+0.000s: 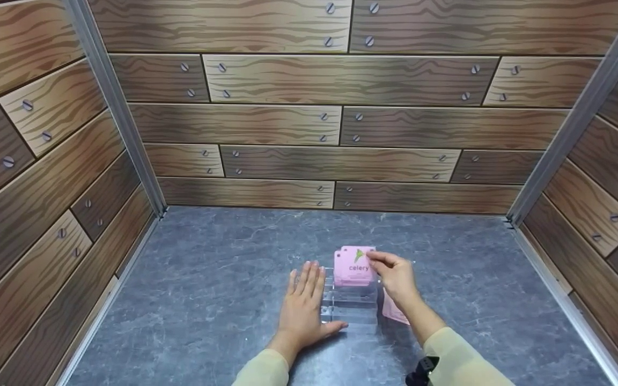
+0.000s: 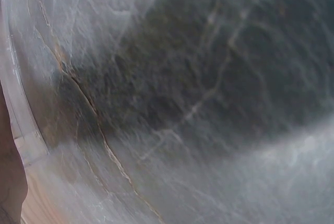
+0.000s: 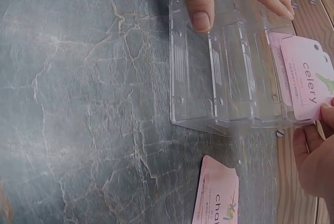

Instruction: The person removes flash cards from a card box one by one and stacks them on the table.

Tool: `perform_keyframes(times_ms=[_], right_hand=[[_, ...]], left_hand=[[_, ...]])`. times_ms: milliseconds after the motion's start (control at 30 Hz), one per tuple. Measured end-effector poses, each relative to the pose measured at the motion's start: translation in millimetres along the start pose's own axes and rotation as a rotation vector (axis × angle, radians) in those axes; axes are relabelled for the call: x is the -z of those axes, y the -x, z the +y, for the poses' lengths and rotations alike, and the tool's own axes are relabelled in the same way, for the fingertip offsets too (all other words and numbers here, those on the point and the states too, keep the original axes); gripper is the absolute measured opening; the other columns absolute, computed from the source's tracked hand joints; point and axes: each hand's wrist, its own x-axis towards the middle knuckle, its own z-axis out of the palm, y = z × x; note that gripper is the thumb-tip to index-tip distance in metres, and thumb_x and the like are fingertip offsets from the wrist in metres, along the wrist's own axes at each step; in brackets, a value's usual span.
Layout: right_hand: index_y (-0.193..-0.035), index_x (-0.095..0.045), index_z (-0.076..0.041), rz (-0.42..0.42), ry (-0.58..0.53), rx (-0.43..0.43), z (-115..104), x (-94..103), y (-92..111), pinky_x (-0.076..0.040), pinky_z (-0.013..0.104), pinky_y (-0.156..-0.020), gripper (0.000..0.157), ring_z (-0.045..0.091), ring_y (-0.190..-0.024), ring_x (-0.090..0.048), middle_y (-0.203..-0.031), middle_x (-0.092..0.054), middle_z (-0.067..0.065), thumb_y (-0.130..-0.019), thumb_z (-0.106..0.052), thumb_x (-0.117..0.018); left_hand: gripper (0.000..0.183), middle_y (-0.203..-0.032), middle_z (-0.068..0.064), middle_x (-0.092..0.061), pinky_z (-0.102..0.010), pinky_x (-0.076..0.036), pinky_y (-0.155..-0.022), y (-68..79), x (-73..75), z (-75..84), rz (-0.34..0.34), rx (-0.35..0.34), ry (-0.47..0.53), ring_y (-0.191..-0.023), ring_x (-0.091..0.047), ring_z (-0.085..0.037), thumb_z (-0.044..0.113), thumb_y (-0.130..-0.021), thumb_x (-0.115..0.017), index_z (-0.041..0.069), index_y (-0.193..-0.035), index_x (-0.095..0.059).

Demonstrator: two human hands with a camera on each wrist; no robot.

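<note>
A clear plastic tiered rack (image 1: 354,312) stands on the grey surface, with pink cards in its rearmost tier. The front one is the celery card (image 1: 349,272), printed with a green stalk; another card peeks out behind it (image 3: 326,57). My right hand (image 1: 399,280) pinches the celery card at its right edge between thumb and fingers. Along the rack's left side lies my left hand (image 1: 303,306), fingers straight and thumb stretched across the front. In the left wrist view only a strip of that hand (image 2: 11,166) and the rack's edge (image 2: 26,104) show.
More pink cards, the top one reading "chal" (image 3: 216,195) with the rest cut off, lie to the right of the rack, partly behind my right forearm. Wood-patterned walls (image 1: 341,126) enclose the marbled grey tabletop (image 1: 207,300) at the back and both sides.
</note>
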Motion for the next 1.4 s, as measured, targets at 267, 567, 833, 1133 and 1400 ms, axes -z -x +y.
perform_keyframes(times_ms=[267, 567, 833, 1133, 1400], right_hand=[[-0.116, -0.077, 0.01, 0.04, 0.002, 0.006, -3, 2.0, -3, -0.059, 0.017, -0.083, 0.02, 0.019, -0.105, -0.072, -0.121, -0.074, 0.025, -0.098, 0.008, -0.068], [-0.117, -0.077, 0.007, 0.056, -0.016, -0.009, -5, 5.2, -5, -0.059, 0.02, -0.081, 0.02, 0.013, -0.096, -0.072, -0.116, -0.076, 0.022, -0.099, 0.006, -0.068], [-0.122, -0.072, 0.013, 0.073, -0.124, 0.005, -16, 11.1, -3, -0.059, 0.019, -0.076, 0.024, 0.007, -0.087, -0.07, -0.111, -0.077, 0.022, -0.099, 0.006, -0.068], [-0.126, -0.069, 0.014, 0.077, -0.195, -0.036, -26, 16.7, -4, -0.062, 0.024, -0.07, 0.028, 0.01, -0.082, -0.071, -0.107, -0.076, 0.017, -0.099, 0.007, -0.067], [-0.13, -0.066, 0.015, 0.041, -0.227, -0.022, -27, 21.7, -3, -0.063, 0.025, -0.068, 0.033, 0.012, -0.082, -0.07, -0.102, -0.072, 0.014, -0.097, 0.013, -0.062]], left_hand=[[0.131, -0.175, -0.017, -0.019, -0.054, -0.01, -0.131, 0.3, -2.3, -0.6, 0.034, -0.007, 0.012, -0.163, -0.013, -0.033, 0.099, -0.081, -0.043, 0.002, -0.167, -0.027], [0.132, -0.176, -0.017, -0.018, -0.055, -0.013, -0.13, 0.7, -3.2, -0.1, 0.048, -0.012, 0.001, -0.163, -0.016, -0.033, 0.099, -0.08, -0.043, 0.001, -0.167, -0.027], [0.133, -0.176, -0.016, -0.017, -0.056, -0.014, -0.13, 0.0, -2.9, 1.5, 0.01, -0.003, -0.003, -0.163, -0.014, -0.032, 0.101, -0.08, -0.038, 0.002, -0.168, -0.024], [0.133, -0.176, -0.016, -0.012, -0.056, -0.014, -0.13, -0.4, -1.6, 0.8, 0.004, -0.001, -0.002, -0.163, -0.013, -0.032, 0.1, -0.08, -0.038, 0.002, -0.168, -0.023], [0.132, -0.175, -0.017, -0.016, -0.057, -0.017, -0.129, 0.2, -2.1, -0.5, 0.038, -0.009, 0.001, -0.162, -0.018, -0.034, 0.099, -0.08, -0.041, 0.001, -0.167, -0.027]])
